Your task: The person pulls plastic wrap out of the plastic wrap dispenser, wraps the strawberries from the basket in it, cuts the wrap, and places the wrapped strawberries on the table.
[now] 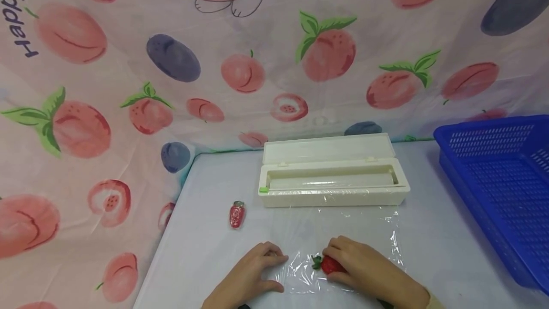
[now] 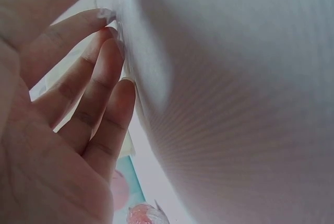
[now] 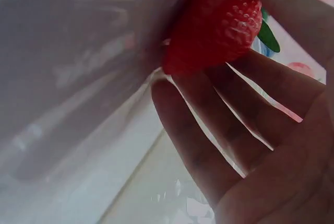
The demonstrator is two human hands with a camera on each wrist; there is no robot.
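Observation:
A red strawberry with a green leafy cap lies on a sheet of clear cling film. My right hand holds it between thumb and fingers; in the right wrist view the strawberry rests against the fingertips. To its left, my left hand has thumb and fingers spread apart at the film's left edge. The left wrist view shows its loosely bent fingers touching the film and table surface. From a white box, whose lid stands raised, the film runs toward me off a roll.
Another strawberry, wrapped in shiny film, lies on the table left of the box. A blue plastic basket stands at the right. Behind the white tabletop hangs a fruit-patterned cloth.

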